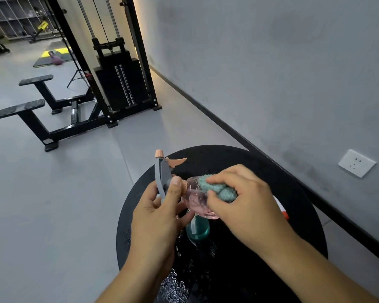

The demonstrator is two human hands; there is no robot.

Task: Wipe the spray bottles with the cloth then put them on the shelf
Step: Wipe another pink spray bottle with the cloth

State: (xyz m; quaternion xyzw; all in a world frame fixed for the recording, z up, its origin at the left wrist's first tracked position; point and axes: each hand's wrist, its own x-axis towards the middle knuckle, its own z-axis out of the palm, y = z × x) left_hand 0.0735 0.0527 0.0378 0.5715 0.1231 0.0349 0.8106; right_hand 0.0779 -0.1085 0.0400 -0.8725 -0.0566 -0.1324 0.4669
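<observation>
A clear pink spray bottle (194, 197) with a grey head and an orange nozzle and trigger lies sideways in the air above a round black table (282, 182). My left hand (160, 213) grips it at the neck, thumb on the grey head. My right hand (243, 200) holds a teal fluffy cloth (219, 189) bunched against the bottle's body. Below them a teal spray bottle (198, 231) stands on the table, half hidden by my hands. A white and orange item (281, 207) peeks out behind my right hand.
Water drops (173, 283) lie on the table's near part. A grey wall with a white socket (357, 163) runs along the right. A black cable weight machine (116, 79) with padded bars stands on the grey floor at the far left.
</observation>
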